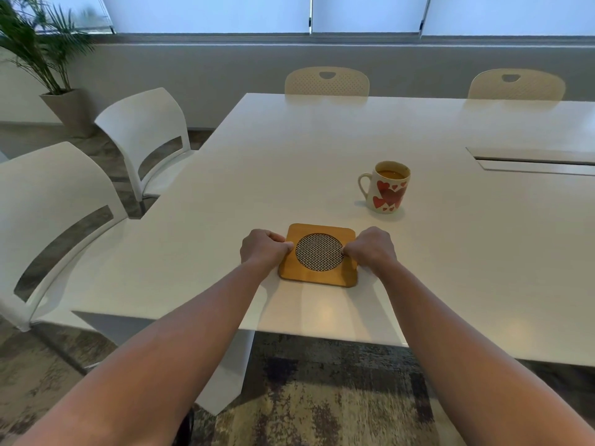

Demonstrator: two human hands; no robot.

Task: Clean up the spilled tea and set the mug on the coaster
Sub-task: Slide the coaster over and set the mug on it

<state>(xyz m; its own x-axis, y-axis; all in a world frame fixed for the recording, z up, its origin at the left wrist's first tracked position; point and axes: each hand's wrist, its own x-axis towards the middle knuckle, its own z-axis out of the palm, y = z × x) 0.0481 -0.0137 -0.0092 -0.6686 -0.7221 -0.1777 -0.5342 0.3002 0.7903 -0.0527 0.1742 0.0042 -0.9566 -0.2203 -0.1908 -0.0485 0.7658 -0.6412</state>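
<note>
In the head view, a square wooden coaster with a round woven insert is seen lying flat on the white worktop, near its front edge. The coaster is held from both sides. The left hand is set against the coaster's left edge, its fingers curled and its thumb laid on the wood just beside the insert, so the edge is pinched. The right hand is placed the same way at the right edge, fingers curled under and thumb tip touching the wood at the insert's rim. Both forearms are stretched forward over the front of the worktop.

The mug is stood upright on the bare worktop, beyond the coaster and to its right, apart from it and from both hands. It is white with red hearts, its handle is turned to the left, and brown tea is seen inside it, near the brim. It is touched by neither hand.

No spilled tea can be made out on the worktop from this view.

Two white chairs are drawn up along the left side, two beige chairs are seen at the far side, and a potted plant is stood in the far left corner. A cable slot is set into the worktop at the right.
</note>
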